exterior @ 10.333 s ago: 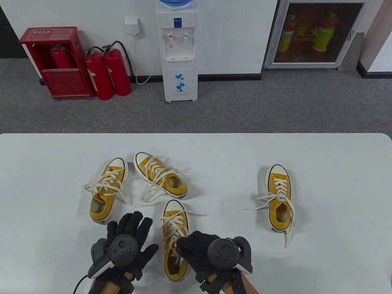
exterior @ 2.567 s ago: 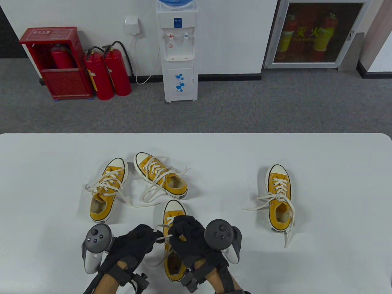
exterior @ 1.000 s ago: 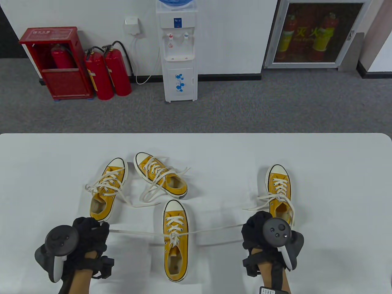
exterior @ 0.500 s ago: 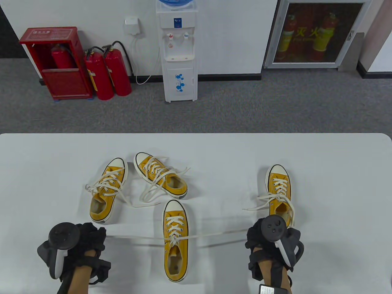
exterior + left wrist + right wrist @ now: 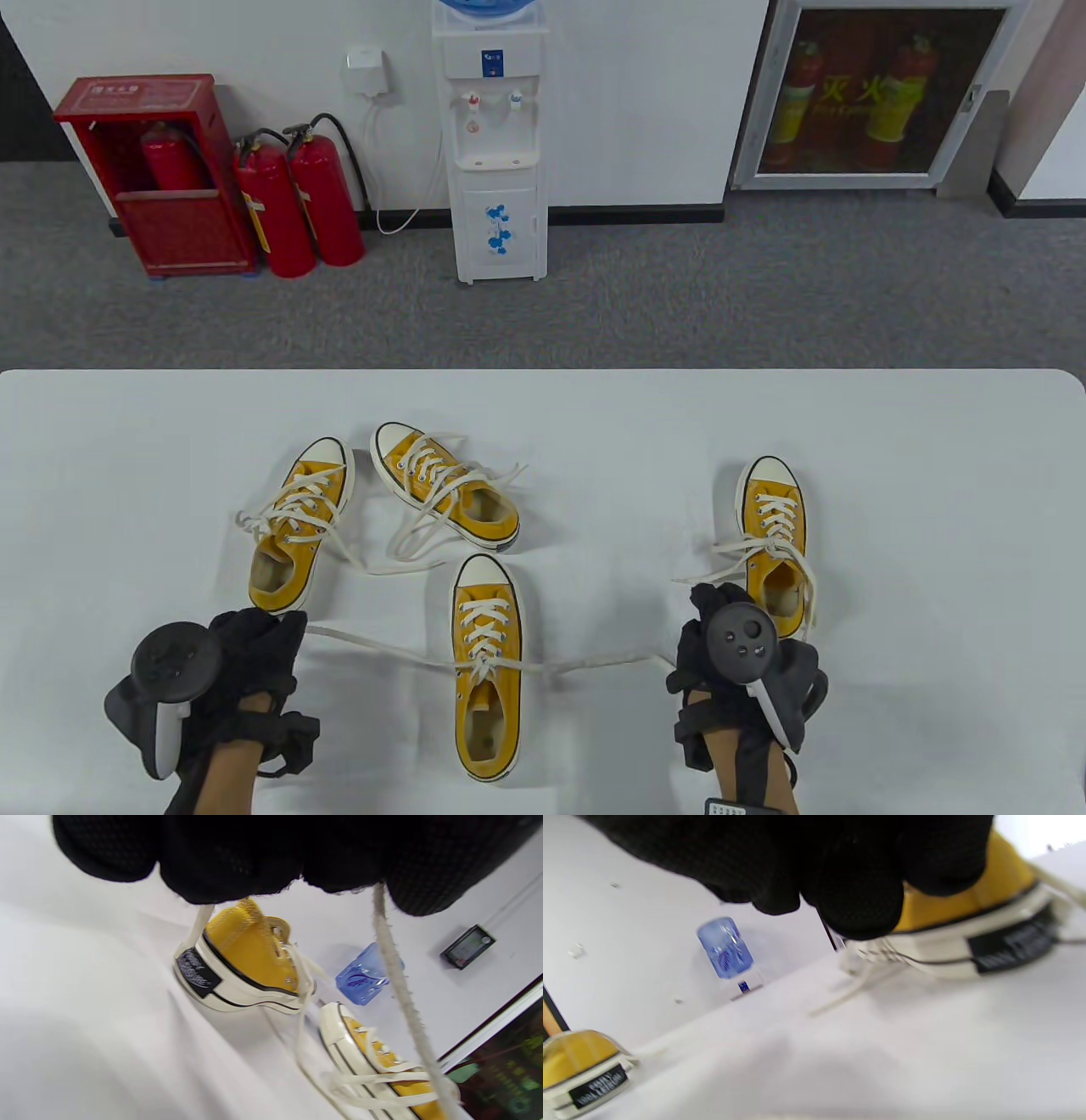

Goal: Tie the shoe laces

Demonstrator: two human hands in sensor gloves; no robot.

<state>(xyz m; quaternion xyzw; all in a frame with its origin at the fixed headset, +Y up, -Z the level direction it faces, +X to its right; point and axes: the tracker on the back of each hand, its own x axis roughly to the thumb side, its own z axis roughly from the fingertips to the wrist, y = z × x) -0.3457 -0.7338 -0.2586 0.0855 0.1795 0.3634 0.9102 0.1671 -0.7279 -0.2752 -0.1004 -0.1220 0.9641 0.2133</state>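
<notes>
Beyond the white tabletop (image 5: 916, 441) stood a water dispenser (image 5: 492, 144) against the wall, with red extinguishers (image 5: 297, 199) to its left. Four yellow shoes lay on the tabletop; the one I was working on, the near shoe (image 5: 485, 666), sat close to the near edge at its middle, toe pointing away from me.

My left hand (image 5: 250, 671) was out toward the near-left corner, fingers curled round the left lace end (image 5: 373, 641); the left wrist view showed lace coming out from under the gloved fingers (image 5: 229, 861). My right hand (image 5: 721, 654) was out to the right near the same edge, just in front of the heel of the right shoe (image 5: 774, 543), fist curled, with the right lace end (image 5: 602, 660) running into it. The actual pinch was hidden there, so I judged the hold from the line of the lace.

Both ends met over the near shoe's upper eyelets, where I took the first overhand cross to be drawn down. The lace sagged a little rather than running dead straight.

Next, I reckoned, both hands would need to come in toward the shoe, keep some tension on the cross, and form a loop from one end. The other three shoes looked untied.
</notes>
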